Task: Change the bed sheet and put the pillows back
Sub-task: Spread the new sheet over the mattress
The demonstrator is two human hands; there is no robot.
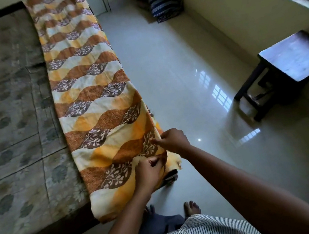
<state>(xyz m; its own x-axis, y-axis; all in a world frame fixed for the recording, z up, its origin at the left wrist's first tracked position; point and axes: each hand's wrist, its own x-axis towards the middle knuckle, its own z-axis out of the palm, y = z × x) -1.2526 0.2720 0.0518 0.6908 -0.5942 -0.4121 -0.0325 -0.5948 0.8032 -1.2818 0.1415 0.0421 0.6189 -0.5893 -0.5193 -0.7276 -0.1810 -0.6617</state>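
A bed with a bare, faded floral mattress [2, 102] stretches away to the left of the fingers. Along its right edge lies the sheet [91, 90], patterned in orange, cream and brown waves and folded into one long strip running from under the fingers to the far end. Striped pillows [162, 4] sit on the floor far beyond the fingers, likely kept aside until the sheet is spread. The left hand [149, 172] and right hand [173, 140] meet at the strip's near corner. The fingers [157, 141] of both are clamped on cloth layers, probably parting them to unfold.
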